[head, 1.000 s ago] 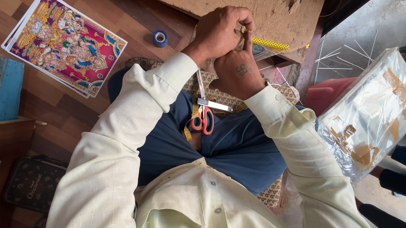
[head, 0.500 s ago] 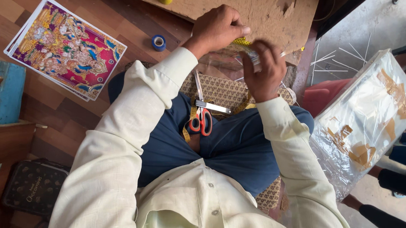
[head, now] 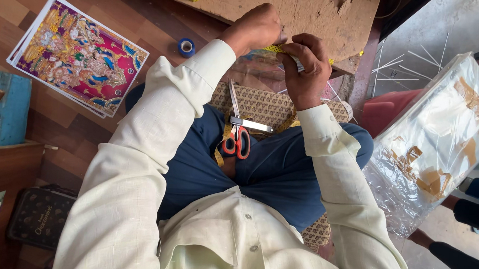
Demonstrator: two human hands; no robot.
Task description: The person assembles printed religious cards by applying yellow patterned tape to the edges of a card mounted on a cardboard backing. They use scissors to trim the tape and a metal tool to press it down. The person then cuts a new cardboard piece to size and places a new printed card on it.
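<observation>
Yellow strip [head: 275, 48] pinched between left hand [head: 257, 29] and right hand [head: 306, 67], both hands grasping it.

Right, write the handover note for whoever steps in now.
Left hand: fist on the yellow strip at the board edge.
Right hand: pinching the same strip beside it.
Scissors: on the lap, open, untouched.
Blue tape roll and colourful print: on the floor, left of the arms.
Done: strip in both hands.
Left: cannot tell from this view.
</observation>
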